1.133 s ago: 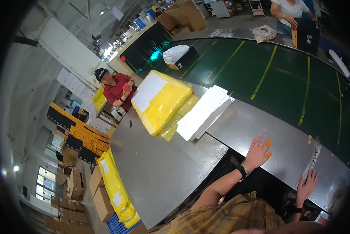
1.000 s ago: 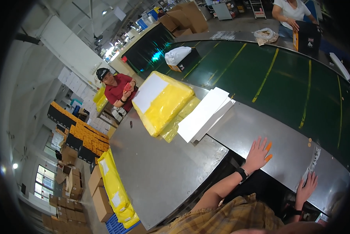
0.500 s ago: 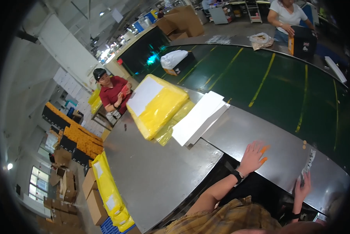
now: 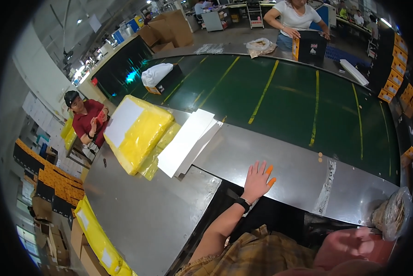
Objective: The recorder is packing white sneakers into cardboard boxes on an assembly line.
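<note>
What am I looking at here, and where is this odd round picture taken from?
It comes from a fisheye camera worn on a person's head, looking down, so straight edges bend. The left hand lies flat and open on the metal table edge, holding nothing; it wears a dark wristband. The right hand is not in view. Beyond it a yellow padded parcel and flat white envelopes lie beside the green conveyor belt. Two other people work nearby.

parcel sorting warehouse | green conveyor belt (image 4: 280, 96) | yellow mailers (image 4: 139, 133) | stacked cartons (image 4: 167, 27)
</note>
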`<state>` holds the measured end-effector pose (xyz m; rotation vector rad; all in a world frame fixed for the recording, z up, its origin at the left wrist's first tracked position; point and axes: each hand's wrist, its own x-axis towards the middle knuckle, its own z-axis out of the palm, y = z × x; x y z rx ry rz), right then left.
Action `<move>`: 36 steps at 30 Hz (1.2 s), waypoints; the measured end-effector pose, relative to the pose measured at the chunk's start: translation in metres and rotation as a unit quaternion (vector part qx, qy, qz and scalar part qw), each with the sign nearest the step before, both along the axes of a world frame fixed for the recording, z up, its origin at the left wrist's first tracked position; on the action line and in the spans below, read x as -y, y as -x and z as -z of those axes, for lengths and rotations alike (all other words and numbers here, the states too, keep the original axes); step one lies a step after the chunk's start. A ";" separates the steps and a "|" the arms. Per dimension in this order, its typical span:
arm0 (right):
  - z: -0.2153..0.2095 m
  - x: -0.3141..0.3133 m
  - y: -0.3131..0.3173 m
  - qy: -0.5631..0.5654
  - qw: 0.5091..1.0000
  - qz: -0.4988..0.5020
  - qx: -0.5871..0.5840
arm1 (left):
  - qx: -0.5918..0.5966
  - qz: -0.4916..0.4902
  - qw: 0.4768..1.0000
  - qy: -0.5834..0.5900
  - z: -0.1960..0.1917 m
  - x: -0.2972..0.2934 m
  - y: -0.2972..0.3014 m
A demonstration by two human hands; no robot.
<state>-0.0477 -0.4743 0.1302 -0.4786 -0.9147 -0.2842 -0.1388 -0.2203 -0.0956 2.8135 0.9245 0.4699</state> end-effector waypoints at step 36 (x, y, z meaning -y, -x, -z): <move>-0.044 -0.063 0.030 0.201 0.885 -0.187 0.375 | 0.021 -0.011 0.999 0.022 -0.006 -0.001 0.005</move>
